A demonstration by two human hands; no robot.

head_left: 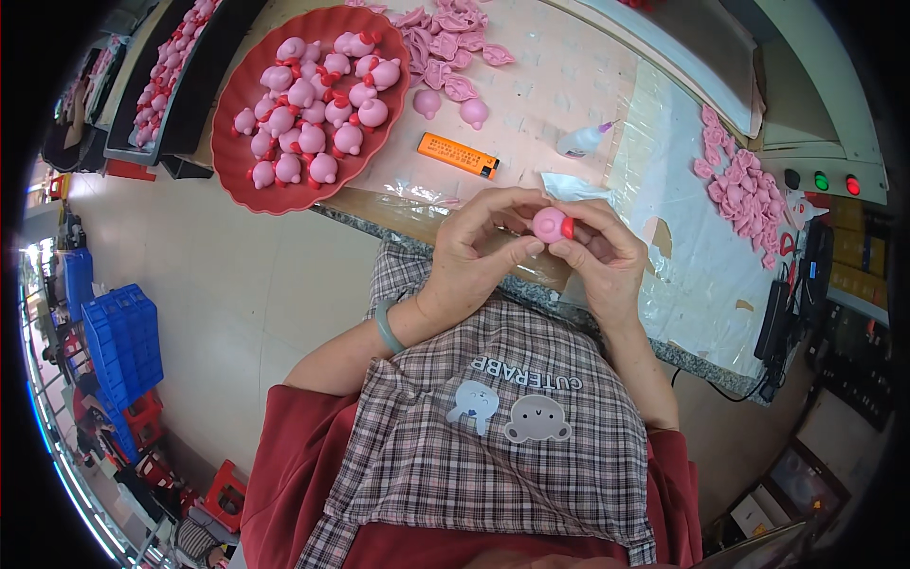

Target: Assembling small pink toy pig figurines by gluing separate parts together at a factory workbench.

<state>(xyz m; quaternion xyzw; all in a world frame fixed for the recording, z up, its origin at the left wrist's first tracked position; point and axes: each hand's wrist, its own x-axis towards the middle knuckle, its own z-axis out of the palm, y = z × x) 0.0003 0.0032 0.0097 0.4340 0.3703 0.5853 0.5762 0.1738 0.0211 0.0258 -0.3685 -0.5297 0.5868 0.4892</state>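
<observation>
Two hands pinched one pink figure over the table's near edge: left hand gripped its left side between thumb and fingers, right hand its right side, by the red part. Step in hand, judged: seating or checking that red part on the body. Next move likely called for light, even thumb pressure, red part kept straight. Farther left, red bowl held many similar figures. Orange lighter and white bottle lay beyond the hands.
</observation>
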